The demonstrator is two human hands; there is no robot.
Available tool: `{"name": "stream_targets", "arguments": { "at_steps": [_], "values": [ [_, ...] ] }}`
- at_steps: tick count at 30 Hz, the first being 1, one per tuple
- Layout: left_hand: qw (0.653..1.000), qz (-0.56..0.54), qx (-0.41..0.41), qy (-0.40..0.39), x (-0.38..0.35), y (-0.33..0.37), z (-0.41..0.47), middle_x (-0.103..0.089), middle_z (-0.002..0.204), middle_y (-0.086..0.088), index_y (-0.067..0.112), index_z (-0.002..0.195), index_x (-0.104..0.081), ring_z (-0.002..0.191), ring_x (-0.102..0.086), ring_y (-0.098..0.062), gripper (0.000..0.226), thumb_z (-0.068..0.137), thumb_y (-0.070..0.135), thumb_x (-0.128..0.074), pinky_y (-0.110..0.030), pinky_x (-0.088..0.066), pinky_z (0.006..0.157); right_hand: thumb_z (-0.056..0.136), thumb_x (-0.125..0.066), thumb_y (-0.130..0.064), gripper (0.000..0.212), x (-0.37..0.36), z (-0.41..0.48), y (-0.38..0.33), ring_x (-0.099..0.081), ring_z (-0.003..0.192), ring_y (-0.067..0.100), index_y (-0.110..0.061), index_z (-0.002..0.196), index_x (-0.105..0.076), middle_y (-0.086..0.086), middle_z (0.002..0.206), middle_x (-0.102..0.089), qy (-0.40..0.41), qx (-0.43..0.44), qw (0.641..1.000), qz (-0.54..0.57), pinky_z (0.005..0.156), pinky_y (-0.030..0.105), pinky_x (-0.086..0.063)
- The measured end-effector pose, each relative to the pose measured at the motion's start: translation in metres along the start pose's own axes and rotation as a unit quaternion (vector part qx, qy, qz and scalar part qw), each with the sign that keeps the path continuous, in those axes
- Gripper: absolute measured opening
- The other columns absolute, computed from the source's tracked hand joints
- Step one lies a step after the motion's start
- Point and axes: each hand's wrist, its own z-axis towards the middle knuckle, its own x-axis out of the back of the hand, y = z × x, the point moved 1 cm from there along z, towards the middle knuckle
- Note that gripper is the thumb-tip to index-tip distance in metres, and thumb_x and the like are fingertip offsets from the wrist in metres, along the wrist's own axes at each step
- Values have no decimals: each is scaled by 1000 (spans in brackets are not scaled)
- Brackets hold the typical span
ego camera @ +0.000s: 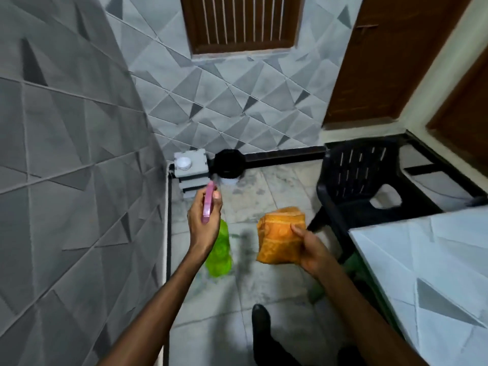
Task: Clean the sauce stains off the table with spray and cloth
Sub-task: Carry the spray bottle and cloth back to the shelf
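Observation:
My left hand (204, 220) grips a spray bottle by its pink trigger head (208, 203); the green bottle body (220, 250) hangs below the hand, over the floor. My right hand (311, 252) holds a folded orange patterned cloth (280, 233), thumb on top. Both hands are in mid-air in front of me, the cloth to the right of the bottle. The table (422, 260), covered in a pale grey geometric pattern, fills the lower right. No sauce stain shows on the part of it in view.
A black plastic chair (353, 186) stands beside the table's far corner. A small grey box (190, 170) and a black round container (228, 162) sit on the floor by the tiled wall. A tiled wall (66, 180) runs close on my left. My shoe (261, 320) is below.

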Motion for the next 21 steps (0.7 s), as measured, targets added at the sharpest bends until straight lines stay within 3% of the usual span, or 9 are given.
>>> {"name": "stream_targets", "arguments": {
  "at_steps": [3, 5, 7, 10, 13, 16, 19, 21],
  "values": [
    [1000, 8, 3, 20, -16, -13, 52, -52, 98, 9, 44, 114, -62, 98, -59, -20, 19, 97, 39, -53, -30, -51, 89, 63, -93, -30, 89, -26, 46, -35, -67, 110, 43, -6, 139, -52, 25, 130, -64, -70, -6, 997, -11, 73, 53, -60],
    [999, -5, 16, 31, -27, -26, 93, -49, 113, -2, 29, 126, -63, 105, -60, -19, 37, 96, 47, -52, -42, -55, 90, 51, -99, -31, 104, -51, 84, -63, -64, 117, 43, -6, 140, -51, 25, 134, -61, -113, -28, 993, -27, 80, 55, -59],
    [999, -34, 30, 21, -36, -34, 133, -55, 124, -4, 23, 132, -59, 112, -60, -15, 39, 98, 40, -53, -45, -54, 92, 69, -90, -29, 88, -79, 119, -88, -62, 120, 43, -6, 143, -49, 25, 135, -61, -129, -39, 990, -36, 85, 57, -57],
    [993, -101, 52, 5, -50, -39, 186, -63, 119, -11, 29, 134, -54, 94, -69, -15, 36, 98, 30, -55, -42, -56, 87, 96, -58, -24, 48, -115, 175, -114, -63, 118, 42, -5, 140, -52, 24, 131, -64, -122, -70, 989, -45, 89, 57, -57],
    [993, -96, 66, 8, -61, -60, 239, -64, 110, -4, 35, 129, -56, 84, -71, -20, 30, 99, 31, -56, -41, -57, 85, 97, -57, -21, 46, -157, 227, -138, -65, 114, 42, -6, 140, -53, 23, 128, -66, -102, -78, 989, -68, 88, 58, -56],
    [991, -105, 85, 11, -71, -83, 298, -66, 99, 8, 35, 124, -56, 71, -66, -21, 27, 100, 25, -56, -28, -56, 67, 98, -56, -19, 41, -198, 288, -162, -64, 112, 41, -5, 137, -54, 23, 128, -65, -79, -79, 990, -88, 88, 56, -52],
    [986, -142, 87, 16, -80, -112, 365, -65, 93, 17, 37, 119, -56, 70, -62, -18, 28, 99, 18, -55, -25, -55, 58, 99, -53, -18, 39, -237, 353, -185, -65, 105, 38, -5, 136, -53, 21, 122, -66, -81, -83, 989, -93, 84, 54, -53],
    [987, -134, 89, 17, -82, -128, 404, -65, 94, 19, 43, 116, -57, 72, -62, -18, 30, 98, 19, -56, -24, -54, 58, 95, -56, -18, 48, -256, 389, -196, -62, 113, 42, -5, 141, -50, 23, 129, -64, -81, -89, 989, -89, 86, 56, -53]
  ]
}}
